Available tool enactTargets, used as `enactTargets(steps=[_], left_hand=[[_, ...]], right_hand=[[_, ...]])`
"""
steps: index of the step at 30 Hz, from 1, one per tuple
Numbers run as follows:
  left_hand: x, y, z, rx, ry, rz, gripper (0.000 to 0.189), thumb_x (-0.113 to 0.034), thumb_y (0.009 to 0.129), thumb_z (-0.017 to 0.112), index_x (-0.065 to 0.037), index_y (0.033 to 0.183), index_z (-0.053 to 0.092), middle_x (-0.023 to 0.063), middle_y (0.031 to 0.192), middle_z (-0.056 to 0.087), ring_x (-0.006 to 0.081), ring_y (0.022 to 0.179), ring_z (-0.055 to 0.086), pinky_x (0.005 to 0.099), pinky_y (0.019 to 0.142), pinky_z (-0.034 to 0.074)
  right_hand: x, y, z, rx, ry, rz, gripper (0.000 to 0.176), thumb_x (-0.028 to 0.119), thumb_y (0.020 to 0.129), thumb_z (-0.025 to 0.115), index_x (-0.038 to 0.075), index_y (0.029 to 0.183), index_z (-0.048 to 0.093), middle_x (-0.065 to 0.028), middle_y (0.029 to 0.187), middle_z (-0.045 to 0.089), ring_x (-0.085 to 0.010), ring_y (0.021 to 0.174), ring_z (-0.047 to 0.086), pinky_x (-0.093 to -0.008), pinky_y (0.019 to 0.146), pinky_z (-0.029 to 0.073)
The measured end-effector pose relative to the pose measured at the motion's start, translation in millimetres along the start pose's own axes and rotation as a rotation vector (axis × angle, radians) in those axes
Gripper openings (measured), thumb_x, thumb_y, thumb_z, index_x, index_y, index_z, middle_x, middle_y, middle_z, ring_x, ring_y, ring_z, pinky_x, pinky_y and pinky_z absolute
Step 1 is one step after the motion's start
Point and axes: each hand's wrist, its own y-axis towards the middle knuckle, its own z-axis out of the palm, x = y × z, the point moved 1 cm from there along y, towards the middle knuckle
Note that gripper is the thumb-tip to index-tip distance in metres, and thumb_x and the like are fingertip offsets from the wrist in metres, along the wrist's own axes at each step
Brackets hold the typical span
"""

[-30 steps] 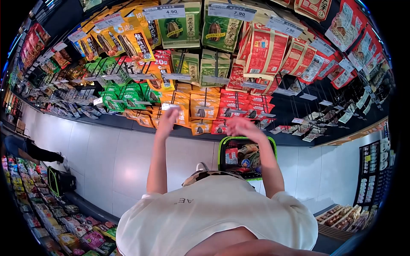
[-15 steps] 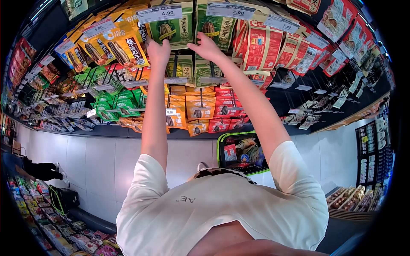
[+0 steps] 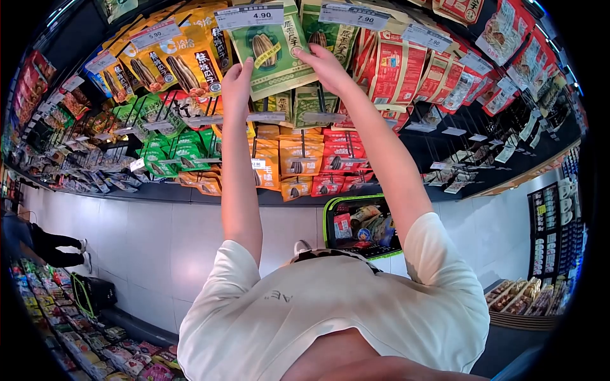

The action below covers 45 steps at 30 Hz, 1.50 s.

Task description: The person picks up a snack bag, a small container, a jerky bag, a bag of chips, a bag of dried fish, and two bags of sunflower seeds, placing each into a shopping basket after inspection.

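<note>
Both hands hold a green bag of sunflower seeds (image 3: 279,75) by its sides, slightly tilted, just below the 4.90 price label (image 3: 254,15). My left hand (image 3: 237,87) grips its left edge, thumb in front and the other fingers mostly hidden. At the right edge, my right hand (image 3: 327,68) presses its thumb on the front, its fingers partly behind. Another green seed bag (image 3: 343,41) hangs beside it under a 7.90 label. Orange-yellow seed bags (image 3: 190,66) hang left of my left hand, and red-and-cream bags (image 3: 394,70) right of my right hand.
Lower hooks carry green, orange and red bags (image 3: 298,155). A black basket with a green rim (image 3: 327,219) stands on the floor below, with packages inside. Another person (image 3: 54,247) is at the far left, near a second black basket (image 3: 95,295).
The green bag has come forward from the rack and now tilts, with both hands on its sides. The person at the left has shifted slightly.
</note>
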Motion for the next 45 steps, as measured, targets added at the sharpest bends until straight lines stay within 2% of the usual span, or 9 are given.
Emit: enactTargets(steps=[3, 7, 11, 15, 20, 26, 30, 42, 45], left_hand=[[-19, -24, 0, 0.148, -0.371, -0.055, 0.025, -0.023, 0.085, 0.048, 0.001, 0.090, 0.052, 0.0013, 0.080, 0.053, 0.0076, 0.068, 0.048, 0.0219, 0.062, 0.039], [-28, -37, -4, 0.231, -0.584, -0.056, 0.022, -0.019, 0.086, 0.046, 0.001, 0.094, 0.050, 0.0045, 0.086, 0.056, 0.0105, 0.077, 0.054, 0.0239, 0.066, 0.045], [-42, -55, -10, 0.209, -0.562, -0.016, 0.028, -0.020, 0.088, 0.041, 0.004, 0.099, 0.049, 0.0111, 0.092, 0.057, 0.0151, 0.078, 0.058, 0.0269, 0.067, 0.048], [-49, -70, -16, 0.178, -0.566, -0.029, 0.028, -0.020, 0.087, 0.043, 0.003, 0.102, 0.048, 0.0108, 0.093, 0.056, 0.0150, 0.080, 0.057, 0.0275, 0.067, 0.048], [-42, -101, -25, 0.127, -0.552, -0.048, 0.028, -0.018, 0.086, 0.043, 0.002, 0.107, 0.045, 0.0103, 0.097, 0.054, 0.0162, 0.085, 0.056, 0.0286, 0.071, 0.048], [-6, -165, -41, 0.065, -0.573, -0.205, 0.032, -0.014, 0.087, 0.042, 0.001, 0.115, 0.040, 0.0095, 0.104, 0.052, 0.0151, 0.091, 0.054, 0.0278, 0.075, 0.046], [15, -204, -37, 0.183, -0.510, -0.291, 0.033, -0.013, 0.087, 0.042, 0.000, 0.117, 0.040, 0.0069, 0.107, 0.051, 0.0138, 0.094, 0.051, 0.0268, 0.080, 0.043], [17, -256, 32, 0.235, -0.500, -0.388, 0.030, -0.013, 0.087, 0.043, 0.001, 0.113, 0.043, 0.0069, 0.105, 0.052, 0.0115, 0.092, 0.050, 0.0247, 0.079, 0.041], [14, -263, 49, 0.264, -0.447, -0.385, 0.027, -0.015, 0.086, 0.044, 0.001, 0.108, 0.046, 0.0070, 0.097, 0.055, 0.0111, 0.086, 0.053, 0.0231, 0.073, 0.044]], right_hand=[[14, -13, -7, 0.213, 0.092, -0.005, 0.039, 0.028, 0.082, 0.053, 0.000, 0.107, 0.046, -0.0063, 0.098, 0.054, -0.0123, 0.090, 0.050, -0.0257, 0.077, 0.041], [40, -43, -2, 0.129, 0.154, 0.029, 0.035, 0.027, 0.082, 0.053, 0.001, 0.105, 0.048, -0.0030, 0.092, 0.054, -0.0076, 0.082, 0.052, -0.0214, 0.068, 0.044], [53, -63, 6, 0.131, 0.205, -0.057, 0.034, 0.027, 0.082, 0.053, 0.001, 0.104, 0.049, -0.0034, 0.092, 0.054, -0.0082, 0.083, 0.051, -0.0214, 0.070, 0.042], [51, -73, 12, 0.129, 0.207, -0.116, 0.033, 0.024, 0.081, 0.055, 0.000, 0.103, 0.049, -0.0042, 0.090, 0.054, -0.0086, 0.083, 0.050, -0.0214, 0.073, 0.040], [48, -104, 18, 0.175, 0.211, -0.119, 0.031, 0.022, 0.081, 0.054, -0.001, 0.102, 0.047, -0.0056, 0.085, 0.055, -0.0088, 0.075, 0.053, -0.0205, 0.066, 0.044], [11, -164, 16, 0.252, 0.200, 0.027, 0.026, 0.020, 0.082, 0.053, 0.001, 0.098, 0.048, -0.0011, 0.085, 0.055, -0.0059, 0.077, 0.051, -0.0194, 0.067, 0.042], [-30, -203, 0, 0.267, 0.220, 0.153, 0.025, 0.018, 0.082, 0.052, 0.001, 0.100, 0.048, 0.0001, 0.087, 0.053, -0.0052, 0.079, 0.050, -0.0193, 0.068, 0.041], [-43, -279, -66, 0.050, 0.284, 0.148, 0.024, 0.018, 0.083, 0.051, 0.001, 0.100, 0.049, 0.0008, 0.082, 0.053, -0.0041, 0.075, 0.048, -0.0176, 0.066, 0.038], [-43, -294, -81, -0.031, 0.355, 0.177, 0.024, 0.018, 0.083, 0.051, 0.001, 0.100, 0.051, 0.0005, 0.083, 0.054, -0.0045, 0.076, 0.048, -0.0176, 0.066, 0.038]])
